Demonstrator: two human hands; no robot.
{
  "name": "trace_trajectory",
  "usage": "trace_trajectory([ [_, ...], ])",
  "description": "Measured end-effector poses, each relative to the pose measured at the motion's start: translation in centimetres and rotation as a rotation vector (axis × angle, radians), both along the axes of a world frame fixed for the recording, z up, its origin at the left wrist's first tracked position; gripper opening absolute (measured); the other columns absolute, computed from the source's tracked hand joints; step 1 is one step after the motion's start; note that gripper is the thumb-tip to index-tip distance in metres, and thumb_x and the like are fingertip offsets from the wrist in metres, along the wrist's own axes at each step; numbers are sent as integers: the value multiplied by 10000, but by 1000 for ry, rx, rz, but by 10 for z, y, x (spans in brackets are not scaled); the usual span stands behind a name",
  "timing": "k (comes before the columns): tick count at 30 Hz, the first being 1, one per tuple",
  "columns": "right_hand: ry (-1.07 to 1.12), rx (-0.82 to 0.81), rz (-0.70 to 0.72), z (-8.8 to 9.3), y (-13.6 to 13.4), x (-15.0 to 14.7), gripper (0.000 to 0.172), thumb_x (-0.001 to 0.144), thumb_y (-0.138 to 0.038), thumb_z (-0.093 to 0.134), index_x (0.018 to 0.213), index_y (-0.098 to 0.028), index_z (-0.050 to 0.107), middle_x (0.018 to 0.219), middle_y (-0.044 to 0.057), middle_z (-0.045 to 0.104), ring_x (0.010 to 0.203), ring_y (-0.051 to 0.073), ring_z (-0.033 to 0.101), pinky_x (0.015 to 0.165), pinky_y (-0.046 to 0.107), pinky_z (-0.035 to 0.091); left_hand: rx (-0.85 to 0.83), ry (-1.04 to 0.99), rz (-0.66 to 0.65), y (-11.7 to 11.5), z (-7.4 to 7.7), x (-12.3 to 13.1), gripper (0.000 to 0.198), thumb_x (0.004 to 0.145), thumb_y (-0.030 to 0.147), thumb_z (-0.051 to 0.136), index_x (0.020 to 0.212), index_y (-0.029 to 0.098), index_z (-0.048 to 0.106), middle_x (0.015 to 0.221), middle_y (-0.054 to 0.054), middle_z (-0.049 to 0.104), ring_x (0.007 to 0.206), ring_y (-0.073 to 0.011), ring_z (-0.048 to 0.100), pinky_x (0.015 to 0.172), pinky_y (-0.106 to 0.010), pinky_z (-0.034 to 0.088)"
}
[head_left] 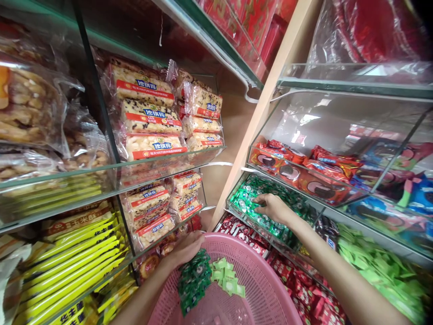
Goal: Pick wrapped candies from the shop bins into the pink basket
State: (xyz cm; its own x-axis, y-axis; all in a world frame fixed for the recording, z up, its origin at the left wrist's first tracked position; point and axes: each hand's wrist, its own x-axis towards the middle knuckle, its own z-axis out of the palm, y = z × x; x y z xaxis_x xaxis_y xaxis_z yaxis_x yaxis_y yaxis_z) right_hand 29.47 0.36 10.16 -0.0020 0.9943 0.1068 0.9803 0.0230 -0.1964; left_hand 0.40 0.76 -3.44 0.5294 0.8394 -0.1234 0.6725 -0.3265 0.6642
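Steady basket (260, 280) with left hand (187, 248) curled onto it, picking green sweets (247, 198) beyond it with half-open right hand (273, 207), hold unclear.

head view | from above | forward and down | near pink basket (262, 271)

The left grip (188, 247) holds a pink basket (265, 280); the right grip (270, 208) reaches into green-wrapped candies (244, 193).

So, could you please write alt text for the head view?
The right hand reaches into a glass bin of wrapped green candies; the left hand holds a pink basket containing dark and light green packets, among snack shelves.
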Motion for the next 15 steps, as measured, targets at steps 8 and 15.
trace_trajectory([
  [8,-66,64,4,8,1,-12,132,737,-230,608,858,-212,658,821,29,677,774,182,611,653,246,403,3,-2,20,-1,0,0,355,870,323,230,827,196,560,865,-29,635,851,-178,564,709,-255,381],
  [15,-91,75,-63,9,10,-20,88,720,-218,633,807,-223,650,822,22,656,805,174,594,649,234,373,-47,-42,42,-3,0,-3,368,863,367,244,883,202,572,904,-27,634,901,-196,556,749,-278,385],
])
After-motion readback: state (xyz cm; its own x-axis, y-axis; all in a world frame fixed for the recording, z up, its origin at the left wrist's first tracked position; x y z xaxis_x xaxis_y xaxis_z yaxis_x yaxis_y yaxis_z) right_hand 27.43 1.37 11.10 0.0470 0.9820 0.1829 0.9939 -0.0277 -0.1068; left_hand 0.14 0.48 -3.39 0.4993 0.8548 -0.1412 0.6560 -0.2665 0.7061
